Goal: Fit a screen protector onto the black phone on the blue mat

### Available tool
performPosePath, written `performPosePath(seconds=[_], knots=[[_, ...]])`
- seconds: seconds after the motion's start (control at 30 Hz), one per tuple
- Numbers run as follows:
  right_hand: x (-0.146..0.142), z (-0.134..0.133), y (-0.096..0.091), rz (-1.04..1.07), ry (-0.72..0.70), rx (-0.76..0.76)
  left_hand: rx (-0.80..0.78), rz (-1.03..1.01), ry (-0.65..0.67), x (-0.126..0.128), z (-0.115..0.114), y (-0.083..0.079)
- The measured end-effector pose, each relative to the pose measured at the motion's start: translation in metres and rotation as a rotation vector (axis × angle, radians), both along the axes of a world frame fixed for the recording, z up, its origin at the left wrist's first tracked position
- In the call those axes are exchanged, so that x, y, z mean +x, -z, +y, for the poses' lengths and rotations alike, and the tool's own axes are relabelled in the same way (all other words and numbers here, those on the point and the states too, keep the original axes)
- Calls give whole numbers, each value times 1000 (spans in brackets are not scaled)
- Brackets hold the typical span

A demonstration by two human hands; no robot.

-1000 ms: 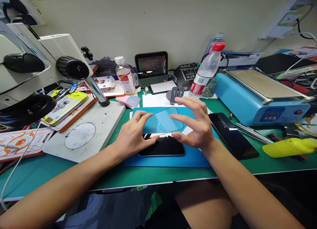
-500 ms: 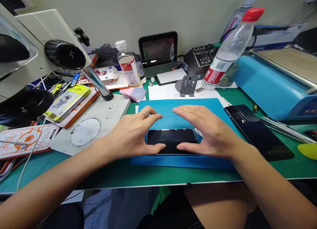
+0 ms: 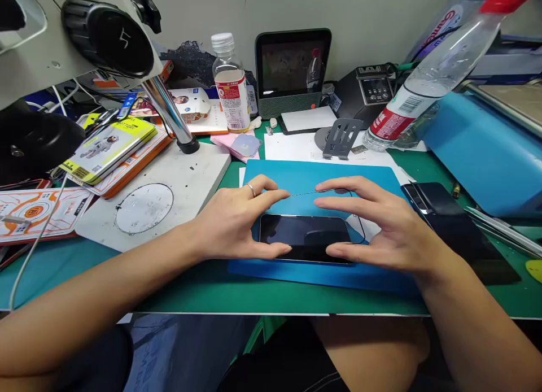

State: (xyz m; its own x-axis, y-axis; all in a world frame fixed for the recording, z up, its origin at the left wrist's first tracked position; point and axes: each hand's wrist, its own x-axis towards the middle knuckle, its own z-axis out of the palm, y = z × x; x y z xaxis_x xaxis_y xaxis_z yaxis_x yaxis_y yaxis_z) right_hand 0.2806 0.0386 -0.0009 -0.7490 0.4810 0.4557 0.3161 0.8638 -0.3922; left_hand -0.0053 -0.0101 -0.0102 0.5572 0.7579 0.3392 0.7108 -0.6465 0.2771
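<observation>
A smartphone [image 3: 307, 236] lies flat, dark glass face up, on a blue mat [image 3: 271, 273]. A thin wire [image 3: 303, 194] stretches above its far edge, between the fingertips of both hands. My left hand [image 3: 237, 220] grips one end at the bent index and middle fingers, its thumb resting at the phone's near edge. At the other side, my right hand [image 3: 387, 228] has the wire at its index fingertip, and the slack loops behind the fingers toward the thumb. That thumb touches the phone's near right part. The exact grip on the wire is partly hidden.
On the left stands a microscope base [image 3: 199, 180] beside boxed batteries [image 3: 112, 146]. Behind the mat are a metal phone stand [image 3: 342, 138], a labelled bottle [image 3: 232, 90] and a smart display [image 3: 292, 70]. A red-capped bottle [image 3: 406, 109], blue machine [image 3: 486, 155] and dark panel [image 3: 461, 234] stand right.
My right hand has shifted right and its fingers have spread apart, showing the wire loop behind them. The thin wire now shows taut between the hands. The camera view has moved closer.
</observation>
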Motion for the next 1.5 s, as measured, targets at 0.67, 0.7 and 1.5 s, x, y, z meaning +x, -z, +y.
performPosePath(seconds=[0.67,0.7,1.5], knots=[[30,-42,32,243,257,-292,-61,134,89,-1,-14,-17],[29,-42,32,229,253,-293,-63,128,80,-3,-14,-13],[24,-40,37,-87,304,-303,-130,141,101,-17,-7,-2]])
